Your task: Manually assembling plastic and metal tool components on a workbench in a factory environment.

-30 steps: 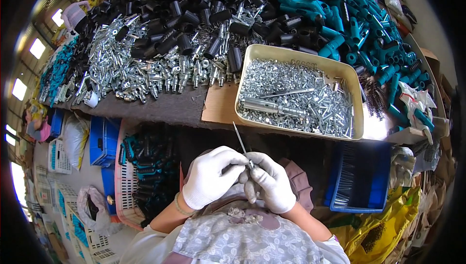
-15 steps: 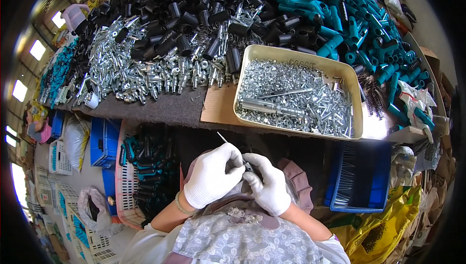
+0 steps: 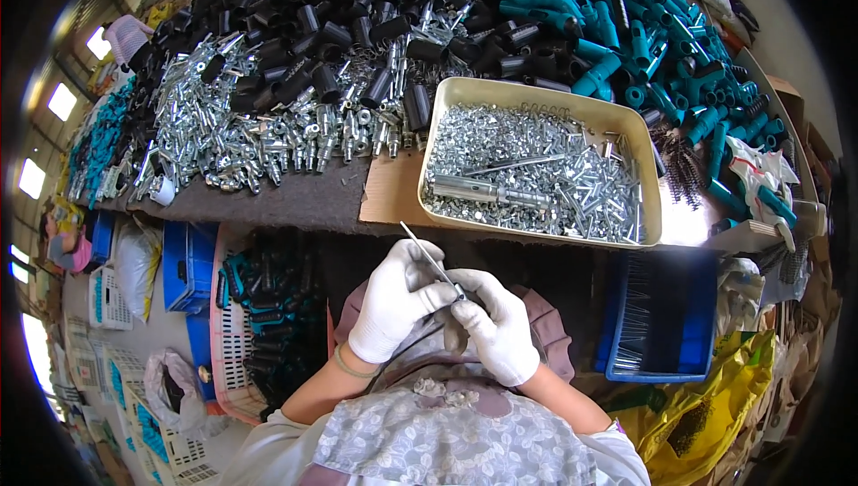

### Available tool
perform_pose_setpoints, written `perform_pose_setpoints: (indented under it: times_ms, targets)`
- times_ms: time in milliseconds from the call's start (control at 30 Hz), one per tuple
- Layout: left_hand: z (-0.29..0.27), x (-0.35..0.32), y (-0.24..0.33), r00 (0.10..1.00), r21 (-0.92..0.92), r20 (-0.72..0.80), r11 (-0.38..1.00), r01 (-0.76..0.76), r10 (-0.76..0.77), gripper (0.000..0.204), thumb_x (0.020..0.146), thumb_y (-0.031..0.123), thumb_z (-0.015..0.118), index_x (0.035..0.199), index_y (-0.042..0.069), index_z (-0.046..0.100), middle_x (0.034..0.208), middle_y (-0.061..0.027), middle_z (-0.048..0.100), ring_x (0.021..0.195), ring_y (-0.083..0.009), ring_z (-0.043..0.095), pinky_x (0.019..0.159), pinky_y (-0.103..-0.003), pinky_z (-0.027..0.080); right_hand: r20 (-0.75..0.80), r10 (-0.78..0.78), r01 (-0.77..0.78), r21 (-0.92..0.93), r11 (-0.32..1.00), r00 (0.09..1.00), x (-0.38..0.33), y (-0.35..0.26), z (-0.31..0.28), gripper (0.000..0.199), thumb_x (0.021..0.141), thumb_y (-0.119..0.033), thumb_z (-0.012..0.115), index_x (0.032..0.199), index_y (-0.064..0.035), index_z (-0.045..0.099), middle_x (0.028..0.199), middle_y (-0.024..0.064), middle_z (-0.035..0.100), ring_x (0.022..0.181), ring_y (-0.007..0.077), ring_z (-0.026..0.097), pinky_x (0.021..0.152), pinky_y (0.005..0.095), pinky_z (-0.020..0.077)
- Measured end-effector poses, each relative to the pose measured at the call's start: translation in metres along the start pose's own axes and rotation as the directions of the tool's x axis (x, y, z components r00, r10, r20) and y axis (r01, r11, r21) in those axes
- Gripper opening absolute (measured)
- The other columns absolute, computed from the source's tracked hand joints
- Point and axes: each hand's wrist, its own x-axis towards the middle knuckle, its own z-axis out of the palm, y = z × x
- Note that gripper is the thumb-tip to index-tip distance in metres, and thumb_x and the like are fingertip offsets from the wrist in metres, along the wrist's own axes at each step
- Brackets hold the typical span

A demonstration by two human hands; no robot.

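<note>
In white gloves, both hands meet above my lap, short of the table's edge. My left hand (image 3: 393,301) is closed on a thin metal rod (image 3: 425,251), whose far end sticks up to the left. The rod's near end meets a small dark metal part (image 3: 459,292) pinched in the fingers of my right hand (image 3: 496,325). Most of that small part is hidden by the fingers. Beyond the hands, a cream tray (image 3: 536,234) sits at the table's edge, holding many small metal pins, a spring and a larger silver shaft (image 3: 487,189).
Black sleeves (image 3: 295,75), silver metal fittings (image 3: 259,142) and teal housings (image 3: 617,30) are heaped across the table. Below stand a pink crate (image 3: 234,334) of teal-and-black parts at left and a blue bin (image 3: 666,325) with thin rods at right. A yellow sack (image 3: 706,423) lies beside it.
The rod has swung more upright and shows more of its length, its tip now against the small part. Both hands have shifted slightly, and the view has moved a little.
</note>
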Motion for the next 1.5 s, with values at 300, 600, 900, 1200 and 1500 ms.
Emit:
perform_pose_setpoints:
  times_ms: [300,600,900,1200,1500]
  targets:
    - [-0.003,-0.009,0.023,0.997,0.135,0.024,0.988,-0.080,0.078,0.025,0.096,0.024,0.068,0.102,-0.001,0.067,0.080,-0.0004,0.060,0.065,-0.0053,0.053,0.057,-0.019,0.042,-0.030,0.024,-0.025,-0.007,1.000,0.999,0.005,0.013,-0.011,0.021,0.097,-0.005,0.058,0.117,0.0023,0.059,0.087,0.0045,0.064,0.060,0.0068,0.054,0.054,0.0225,0.0446]
    - [-0.004,-0.017,0.016,0.986,0.202,-0.099,0.973,-0.112,0.134,0.022,0.098,0.014,0.064,0.100,-0.007,0.068,0.079,-0.0083,0.067,0.063,-0.0098,0.061,0.055,-0.022,0.047,-0.010,0.055,-0.055,0.007,0.998,0.998,0.002,0.003,-0.013,0.018,0.095,-0.006,0.062,0.110,0.0034,0.058,0.084,0.0089,0.064,0.060,0.0121,0.059,0.053,0.0252,0.0473]
    - [0.000,-0.013,0.012,0.981,-0.016,-0.194,0.999,0.030,-0.032,0.023,0.098,0.014,0.063,0.104,-0.007,0.066,0.081,-0.0095,0.068,0.064,-0.0114,0.064,0.055,-0.021,0.050,-0.038,0.041,-0.036,0.115,0.993,0.998,0.002,0.006,-0.020,0.024,0.092,-0.003,0.064,0.113,0.0054,0.059,0.086,0.0106,0.064,0.064,0.0157,0.061,0.057,0.0280,0.0507]
    - [-0.002,-0.004,0.021,0.911,0.334,0.210,0.850,-0.407,0.354,0.012,0.094,0.008,0.067,0.097,-0.004,0.069,0.094,-0.0107,0.065,0.073,-0.0128,0.066,0.063,-0.023,0.051,-0.090,-0.001,0.016,0.165,0.986,0.996,0.004,0.005,-0.030,0.021,0.090,-0.011,0.066,0.103,0.0029,0.059,0.075,0.0052,0.057,0.059,0.0121,0.053,0.055,0.0253,0.0441]
    - [0.025,0.099,0.066,0.632,0.711,0.662,-0.073,-0.699,0.403,0.032,0.077,0.015,0.075,0.109,0.010,0.071,0.097,-0.0070,0.068,0.096,-0.0269,0.063,0.086,-0.038,0.051,-0.328,-0.149,0.221,0.193,0.956,0.933,-0.013,-0.016,-0.064,0.016,0.087,-0.009,0.062,0.099,0.0018,0.059,0.067,0.0018,0.052,0.053,0.0062,0.043,0.049,0.0224,0.0338]
